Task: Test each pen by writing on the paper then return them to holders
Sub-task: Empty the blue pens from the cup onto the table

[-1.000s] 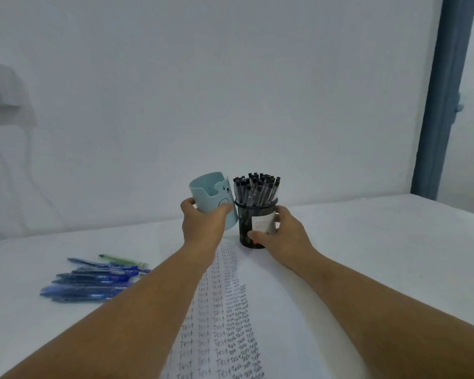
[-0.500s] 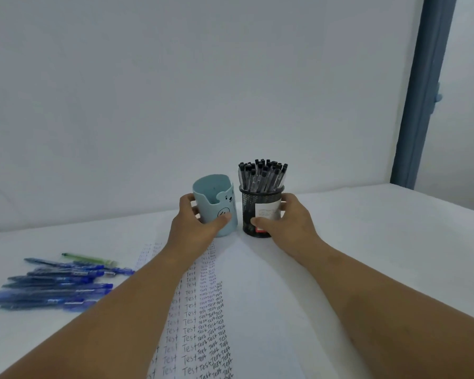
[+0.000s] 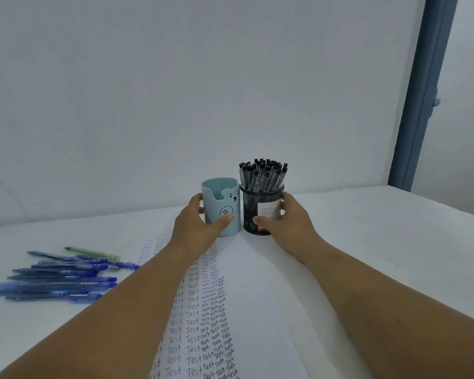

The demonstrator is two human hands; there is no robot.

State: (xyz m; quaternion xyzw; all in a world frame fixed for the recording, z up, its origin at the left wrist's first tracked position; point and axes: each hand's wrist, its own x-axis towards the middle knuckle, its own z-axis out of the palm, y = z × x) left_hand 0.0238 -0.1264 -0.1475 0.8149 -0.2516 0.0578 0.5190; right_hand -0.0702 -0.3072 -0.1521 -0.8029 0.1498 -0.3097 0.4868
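White paper sheet (image 3: 257,310), rows of "Test", frame centre-bottom. Loose blue pens (image 3: 58,277), lower left. Black mesh holder (image 3: 260,212), full of pens, gripped by right hand (image 3: 290,228). Pale blue bear-face plastic holder (image 3: 225,198), touching it, gripped by left hand (image 3: 197,225).

Two holders stand upright at the table's (image 3: 381,242) far edge, touching: cup (image 3: 225,203) left, mesh pot (image 3: 251,212) right, with pens (image 3: 263,175) in the pot. Paper (image 3: 257,310) runs from them to the near edge. Loose pens (image 3: 63,277) lie left of the paper
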